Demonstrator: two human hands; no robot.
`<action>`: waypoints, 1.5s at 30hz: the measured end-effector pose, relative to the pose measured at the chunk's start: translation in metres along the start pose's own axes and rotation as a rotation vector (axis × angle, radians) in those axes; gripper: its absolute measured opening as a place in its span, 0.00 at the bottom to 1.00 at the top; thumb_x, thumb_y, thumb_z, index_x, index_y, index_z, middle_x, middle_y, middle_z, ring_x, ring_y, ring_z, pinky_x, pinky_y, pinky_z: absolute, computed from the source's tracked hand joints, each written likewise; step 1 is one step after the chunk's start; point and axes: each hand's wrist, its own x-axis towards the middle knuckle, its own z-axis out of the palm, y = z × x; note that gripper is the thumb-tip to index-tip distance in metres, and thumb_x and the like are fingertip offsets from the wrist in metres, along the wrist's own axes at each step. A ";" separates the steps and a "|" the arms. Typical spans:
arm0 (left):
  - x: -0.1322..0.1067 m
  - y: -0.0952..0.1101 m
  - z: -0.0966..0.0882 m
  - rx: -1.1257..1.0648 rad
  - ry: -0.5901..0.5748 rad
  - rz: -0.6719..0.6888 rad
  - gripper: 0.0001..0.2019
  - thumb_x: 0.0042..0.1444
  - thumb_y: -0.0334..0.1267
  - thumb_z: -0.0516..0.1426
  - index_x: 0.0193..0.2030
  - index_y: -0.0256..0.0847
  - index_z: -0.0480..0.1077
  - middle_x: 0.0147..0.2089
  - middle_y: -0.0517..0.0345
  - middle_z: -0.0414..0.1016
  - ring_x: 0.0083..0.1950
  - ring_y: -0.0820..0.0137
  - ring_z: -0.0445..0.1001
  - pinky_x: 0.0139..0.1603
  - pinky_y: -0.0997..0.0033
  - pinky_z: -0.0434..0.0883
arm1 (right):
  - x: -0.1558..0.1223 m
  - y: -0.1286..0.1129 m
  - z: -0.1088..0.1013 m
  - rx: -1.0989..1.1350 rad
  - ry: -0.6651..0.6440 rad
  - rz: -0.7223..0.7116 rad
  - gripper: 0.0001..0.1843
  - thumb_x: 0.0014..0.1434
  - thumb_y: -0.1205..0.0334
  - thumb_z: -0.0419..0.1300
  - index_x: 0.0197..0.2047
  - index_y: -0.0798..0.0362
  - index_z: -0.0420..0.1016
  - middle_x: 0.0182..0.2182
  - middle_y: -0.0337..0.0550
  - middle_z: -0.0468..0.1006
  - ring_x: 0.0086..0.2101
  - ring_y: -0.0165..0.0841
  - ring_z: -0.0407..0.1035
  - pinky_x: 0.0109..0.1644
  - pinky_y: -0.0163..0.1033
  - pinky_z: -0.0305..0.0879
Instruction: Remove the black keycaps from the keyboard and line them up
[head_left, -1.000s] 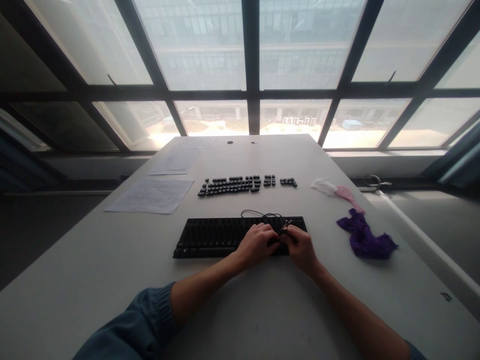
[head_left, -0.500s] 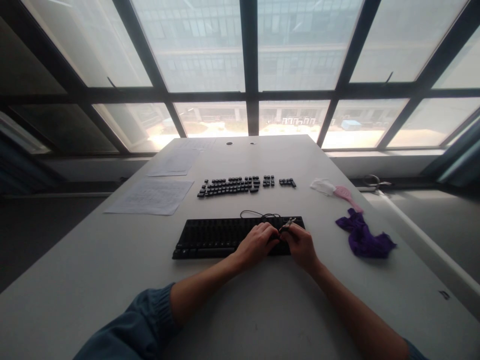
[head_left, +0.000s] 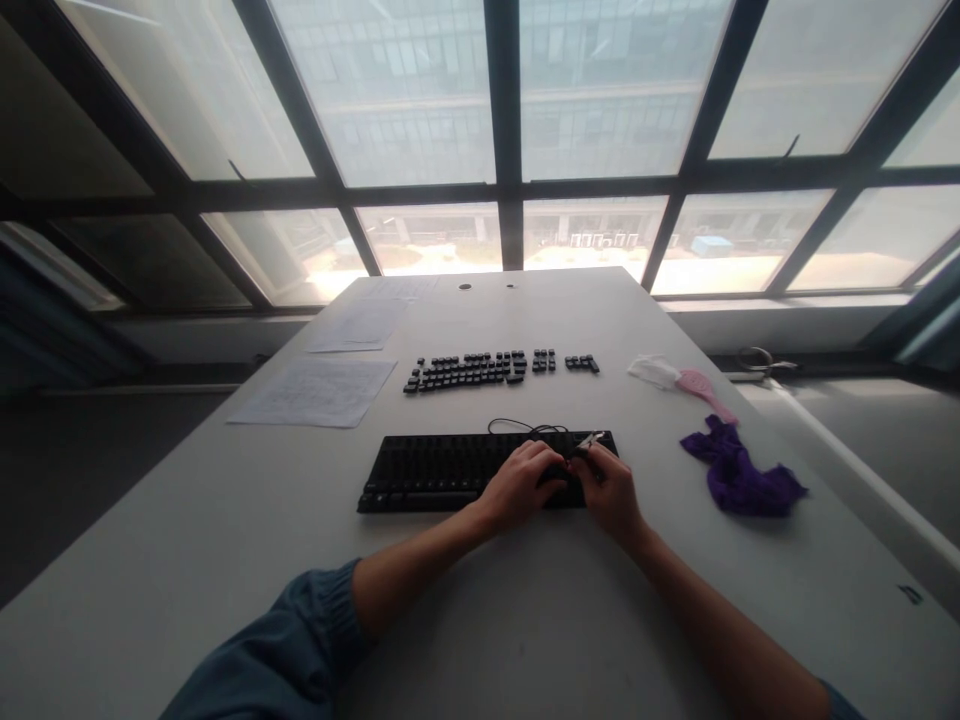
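A black keyboard (head_left: pixel 435 472) lies across the white table (head_left: pixel 225 520) in front of me. Both my hands rest on its right part. My left hand (head_left: pixel 519 482) has its fingers curled down onto the keys. My right hand (head_left: pixel 611 488) is closed on a small metal tool (head_left: pixel 589 441) whose tip sticks out above the fingers. A thin black cable (head_left: pixel 525 428) loops behind the keyboard. Farther back, several loose black keycaps (head_left: pixel 480 368) are laid out in rows.
Printed paper sheets (head_left: pixel 315 392) lie at the left and far left. At the right lie a purple cloth (head_left: pixel 742 475), a pink brush (head_left: pixel 703 388) and a white wad (head_left: pixel 651 370). Large windows stand beyond the table's far edge.
The hands stay on the keyboard's right part with small shifts; the tool tip in my right hand has tilted. The view has shifted slightly.
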 end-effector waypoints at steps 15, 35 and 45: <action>-0.003 0.009 -0.003 0.121 -0.031 0.036 0.11 0.62 0.37 0.58 0.52 0.44 0.68 0.50 0.53 0.71 0.51 0.63 0.69 0.55 0.62 0.65 | -0.002 0.001 0.000 0.059 0.045 0.217 0.13 0.64 0.53 0.59 0.32 0.52 0.72 0.26 0.41 0.78 0.27 0.36 0.73 0.33 0.38 0.69; 0.022 0.000 -0.025 -0.178 0.199 -0.140 0.08 0.57 0.35 0.62 0.44 0.43 0.77 0.44 0.54 0.76 0.45 0.66 0.74 0.45 0.68 0.71 | 0.006 0.003 -0.002 0.182 0.201 0.321 0.17 0.63 0.48 0.59 0.32 0.53 0.74 0.24 0.42 0.77 0.25 0.35 0.71 0.31 0.38 0.69; 0.022 -0.006 -0.016 -0.010 0.045 -0.178 0.09 0.51 0.38 0.68 0.40 0.42 0.78 0.38 0.57 0.79 0.42 0.65 0.74 0.46 0.65 0.69 | 0.007 0.005 -0.005 0.265 0.221 0.357 0.16 0.63 0.50 0.60 0.32 0.53 0.74 0.25 0.42 0.77 0.26 0.35 0.72 0.31 0.38 0.68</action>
